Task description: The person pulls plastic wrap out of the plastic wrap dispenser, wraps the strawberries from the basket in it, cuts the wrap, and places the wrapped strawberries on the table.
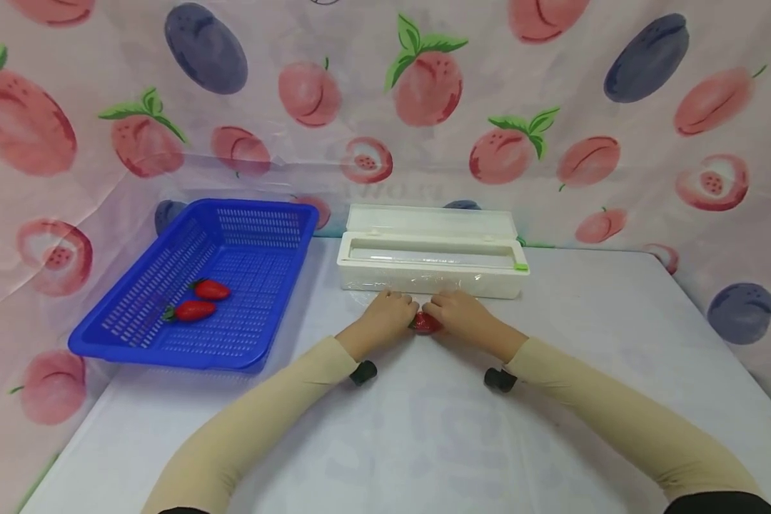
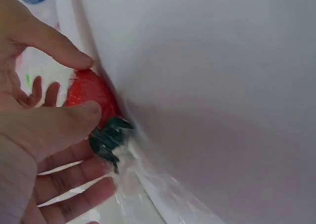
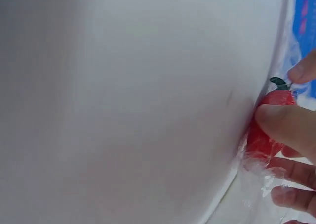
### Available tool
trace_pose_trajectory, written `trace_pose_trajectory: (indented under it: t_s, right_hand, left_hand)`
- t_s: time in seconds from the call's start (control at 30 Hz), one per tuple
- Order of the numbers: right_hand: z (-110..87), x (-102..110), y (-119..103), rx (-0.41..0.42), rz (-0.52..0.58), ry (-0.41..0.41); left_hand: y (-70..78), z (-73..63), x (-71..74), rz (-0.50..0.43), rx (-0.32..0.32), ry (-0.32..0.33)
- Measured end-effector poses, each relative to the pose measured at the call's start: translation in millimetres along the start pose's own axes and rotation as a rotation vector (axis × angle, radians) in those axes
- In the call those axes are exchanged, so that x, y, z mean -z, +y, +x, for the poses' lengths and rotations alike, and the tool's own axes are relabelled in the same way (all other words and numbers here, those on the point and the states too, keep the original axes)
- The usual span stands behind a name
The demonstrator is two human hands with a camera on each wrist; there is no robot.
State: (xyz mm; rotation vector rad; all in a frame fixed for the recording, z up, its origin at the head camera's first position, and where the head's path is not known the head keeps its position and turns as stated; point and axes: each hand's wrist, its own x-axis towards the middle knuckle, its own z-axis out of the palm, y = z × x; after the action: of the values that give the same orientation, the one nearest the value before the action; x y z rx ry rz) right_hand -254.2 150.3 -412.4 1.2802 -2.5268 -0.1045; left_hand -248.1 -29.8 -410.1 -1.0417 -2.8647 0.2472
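Note:
A red strawberry (image 1: 426, 323) with green leaves lies on the white table just in front of the wrap dispenser, between both hands. Clear plastic film (image 3: 256, 177) clings round it and trails off beyond both ends. My left hand (image 1: 388, 314) pinches the leafy side, its thumb (image 2: 79, 116) on the red skin and its fingers behind. From the other side my right hand (image 1: 465, 319) grips the pointed end; in the right wrist view its thumb (image 3: 279, 120) presses on the film-covered strawberry (image 3: 261, 137). The fingers partly hide the fruit in the head view.
Behind the hands stands a white plastic-wrap dispenser (image 1: 430, 282), lid raised, with a green piece at its right end. A blue basket (image 1: 257, 343) at the left holds two strawberries (image 1: 193, 310). A fruit-patterned cloth (image 1: 424, 157) hangs behind the table.

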Motion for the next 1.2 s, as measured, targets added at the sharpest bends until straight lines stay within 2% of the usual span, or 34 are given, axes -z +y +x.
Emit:
trace_pose_trajectory:
  t_s: [0.1,0.2,0.37,0.5,0.7,0.83,0.97,1.1,1.2]
  right_hand:
    - [-7.2,4.7,-9.9,0.0,0.026,-0.015]
    - [-14.3,8.8,-18.4,-0.008,0.049,-0.026]
    - [-23.4,15.2,-29.6,-0.045,0.112,-0.043]
    - [-29.8,17.2,-34.6,-0.077,0.178,-0.049]
    - [-35.7,14.6,-35.8,-0.095,0.25,-0.05]
    - [-36.4,13.7,-34.4,-0.091,0.302,-0.051]
    - [-35.7,12.5,-33.2,-0.107,0.355,-0.095]
    - [-35.4,12.1,-31.9,-0.153,0.426,-0.141]
    - [-35.9,13.2,-31.2,-0.172,0.449,-0.128]
  left_hand:
    - [8.5,-8.7,1.0,-0.005,-0.008,0.002]
    - [15.4,-18.1,1.9,0.008,-0.025,0.038]
    - [21.8,-31.9,2.1,0.052,-0.061,0.098]
    - [24.9,-39.1,1.5,0.066,-0.075,0.107]
    - [27.2,-45.7,3.3,0.021,-0.06,0.064]
    - [28.6,-47.9,5.3,-0.013,-0.064,0.134]
    - [31.1,-47.5,7.0,-0.009,-0.087,0.217]
    - [31.9,-47.2,6.9,-0.005,-0.08,0.222]
    - [30.9,-46.8,4.5,-0.03,-0.065,0.201]
